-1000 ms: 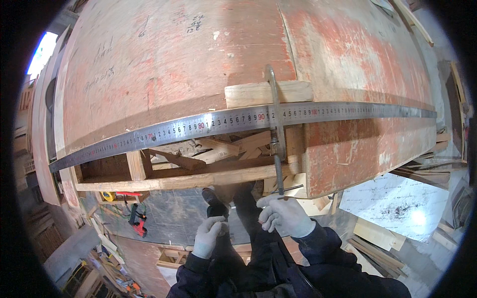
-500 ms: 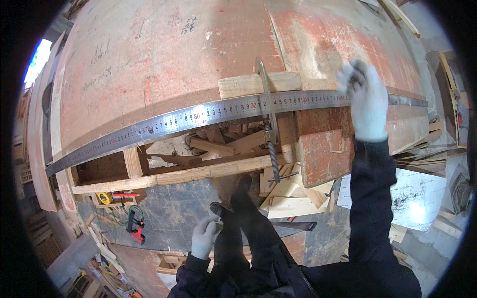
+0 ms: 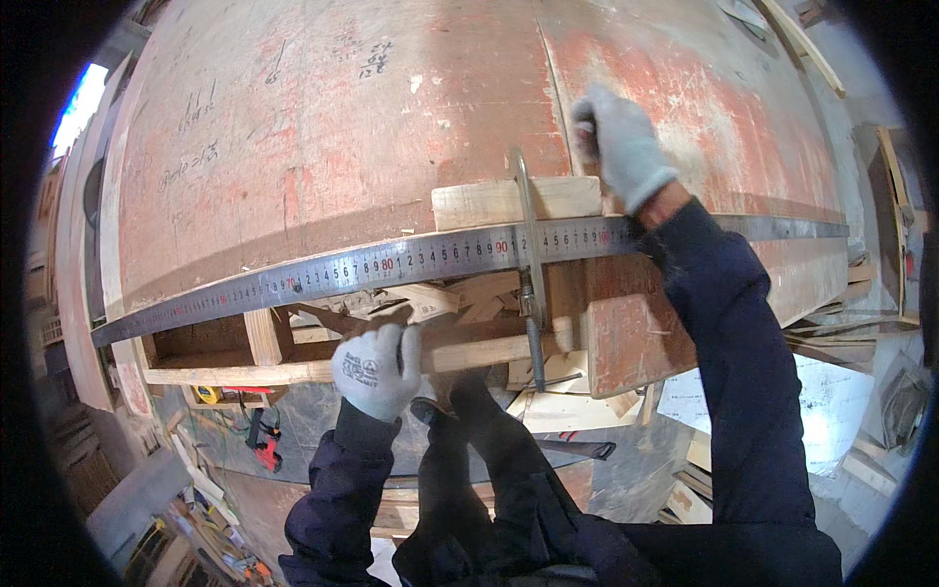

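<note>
My left hand [image 3: 379, 372], in a white glove, is at the front wooden rail [image 3: 235, 375] with its fingers curled closed. A blurred brownish shape shows by its fingertips; whether the hand grips it I cannot make out. My right hand [image 3: 626, 147], gloved too, is over the worn reddish board [image 3: 430, 108], just beyond a pale wood block [image 3: 469, 203]. Its fingers curl inward and hide whatever may be in them. A long steel ruler [image 3: 333, 272] runs across the board's near edge. A metal clamp [image 3: 528, 225] crosses the block and the ruler.
Wood offcuts [image 3: 479, 303] lie in the gap behind the rail. A reddish panel [image 3: 636, 328] stands to its right. On the floor are a red and black tool [image 3: 264, 440], a yellow tape measure [image 3: 206, 394] and a white sheet [image 3: 822, 411].
My left hand has risen from beside my legs to the front rail. My right hand has moved left and farther away, off the ruler's right part. The view has shifted slightly.
</note>
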The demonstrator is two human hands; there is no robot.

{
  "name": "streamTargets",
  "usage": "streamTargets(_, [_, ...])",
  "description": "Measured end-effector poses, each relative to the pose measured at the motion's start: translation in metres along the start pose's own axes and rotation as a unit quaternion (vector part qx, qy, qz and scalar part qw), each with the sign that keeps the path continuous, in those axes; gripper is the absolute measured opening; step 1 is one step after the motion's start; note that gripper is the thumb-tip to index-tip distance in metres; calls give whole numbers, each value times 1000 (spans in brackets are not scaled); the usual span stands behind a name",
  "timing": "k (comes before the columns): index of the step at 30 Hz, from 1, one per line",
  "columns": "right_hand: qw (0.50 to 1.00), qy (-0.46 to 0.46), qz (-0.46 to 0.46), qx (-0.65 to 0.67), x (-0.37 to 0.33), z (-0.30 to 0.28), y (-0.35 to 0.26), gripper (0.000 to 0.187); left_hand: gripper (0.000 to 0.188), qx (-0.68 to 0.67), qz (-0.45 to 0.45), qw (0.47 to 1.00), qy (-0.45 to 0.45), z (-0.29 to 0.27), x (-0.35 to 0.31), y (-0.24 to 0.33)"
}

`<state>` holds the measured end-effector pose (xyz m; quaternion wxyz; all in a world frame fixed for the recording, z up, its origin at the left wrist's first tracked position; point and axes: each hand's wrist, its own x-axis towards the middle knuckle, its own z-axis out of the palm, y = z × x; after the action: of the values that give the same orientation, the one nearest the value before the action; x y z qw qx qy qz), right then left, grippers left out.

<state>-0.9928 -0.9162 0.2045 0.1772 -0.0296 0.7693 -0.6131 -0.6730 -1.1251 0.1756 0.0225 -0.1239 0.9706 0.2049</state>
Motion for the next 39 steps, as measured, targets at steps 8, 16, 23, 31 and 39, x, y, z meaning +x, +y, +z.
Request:
streamTargets(8, [995, 31, -37, -90, 2, -1, -8, 40, 15, -27, 13, 998, 54, 3, 10, 7])
streamTargets(16, [963, -22, -174, -207, 11, -27, -16, 39, 20, -29, 12, 999, 27, 2, 9, 1])
streamTargets(23, [979, -81, -173, -67, -4, 12, -8, 41, 21, -17, -4, 1000, 22, 5, 10, 1])
streamTargets(31, [880, -31, -332, -337, 5, -36, -17, 37, 21, -12, 6, 1000, -9, 2, 9, -1])
streamTargets(39, [857, -37, -284, -428, -25, -4, -26, 18, 20, -7, 21, 1000, 5, 5, 7, -2])
